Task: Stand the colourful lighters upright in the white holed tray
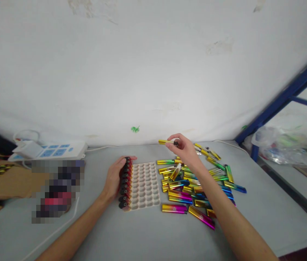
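Right hand (185,148): raised over the far part of the counter (107,232), fingers closed on one gold piece (162,141), pinched between thumb and fingertips. Piece lies roughly level, gold end to the left, dark end to the right by the palm. Held up off the counter, near the wall (153,72).

Left hand (112,177): at the left side of a white tray (145,208), curled around its far-left corner, thumb by the far end of a standing row (125,181) of dark-topped pieces. Fingers partly hidden; can't tell if they grip or just rest there. Row fills the tray's left edge, tops up; the remaining columns show their cups.

Right of the tray: loose pile (180,198) of shiny gold, green, blue and magenta pieces, lying flat at mixed angles, some overlapping, partly behind the right forearm.

Left on the counter: white power strip (77,148) with a plug in it, cardboard (17,183), and a pixelated patch, contents unreadable. Far right: blue metal frame (284,100), clear plastic bags (286,145) beyond it.
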`<state>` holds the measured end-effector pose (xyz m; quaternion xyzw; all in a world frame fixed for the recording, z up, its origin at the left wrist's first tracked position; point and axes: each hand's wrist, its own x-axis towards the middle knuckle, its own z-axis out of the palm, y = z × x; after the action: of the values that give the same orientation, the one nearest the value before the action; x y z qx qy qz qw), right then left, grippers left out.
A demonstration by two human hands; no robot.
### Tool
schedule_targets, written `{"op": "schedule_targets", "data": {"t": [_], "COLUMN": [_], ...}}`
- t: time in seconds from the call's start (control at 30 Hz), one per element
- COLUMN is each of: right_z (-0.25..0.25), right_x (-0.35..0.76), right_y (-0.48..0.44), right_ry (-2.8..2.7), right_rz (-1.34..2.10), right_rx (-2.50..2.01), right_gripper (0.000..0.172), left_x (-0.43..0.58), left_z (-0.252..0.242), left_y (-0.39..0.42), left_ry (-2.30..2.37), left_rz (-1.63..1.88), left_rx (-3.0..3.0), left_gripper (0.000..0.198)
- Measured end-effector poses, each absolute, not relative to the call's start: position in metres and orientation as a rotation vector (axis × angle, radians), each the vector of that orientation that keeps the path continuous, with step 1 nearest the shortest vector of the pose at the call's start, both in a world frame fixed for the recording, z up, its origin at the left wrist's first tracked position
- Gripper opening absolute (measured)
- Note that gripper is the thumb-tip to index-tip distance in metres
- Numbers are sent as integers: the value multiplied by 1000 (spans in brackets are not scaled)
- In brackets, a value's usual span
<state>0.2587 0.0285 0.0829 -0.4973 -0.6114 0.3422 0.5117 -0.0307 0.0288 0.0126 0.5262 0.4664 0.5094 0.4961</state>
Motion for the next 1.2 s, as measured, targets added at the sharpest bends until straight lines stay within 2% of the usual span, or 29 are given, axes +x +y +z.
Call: {"op": "schedule_targets", "data": {"t": [0.23,0.43,0.6,0.77,0.87,1.03,1.2], "right_z": [79,63,50,49,49,48,46], "right_x": [200,189,180,176,176,176,177], "right_y": [6,-10,-11,-15,-15,-15,-17], "right_ry": [-1150,-1139,-1130,-1361,-1405,-1458,-1475], "right_rz": [1242,1517,1427,1037,895,871,877], "right_rx": [-1033,-878,-1014,-1301,-1425,-1441,-1424], "right_gripper": [47,43,51,54,50,34,42], "left_x": [-32,-28,-23,-21,-21,-21,-21], "left_z": [7,8,17,20,19,21,21], "left_y": [30,29,26,25,25,24,24], "left_ry": [1117,1124,1153,1142,1146,1144,1138], "left_rz": [1245,1238,1230,1226,1241,1233,1224], "left_rx": [1280,1254,1193,1118,1117,1152,1163], "left_gripper": [40,49,51,52,54,54,53]}}
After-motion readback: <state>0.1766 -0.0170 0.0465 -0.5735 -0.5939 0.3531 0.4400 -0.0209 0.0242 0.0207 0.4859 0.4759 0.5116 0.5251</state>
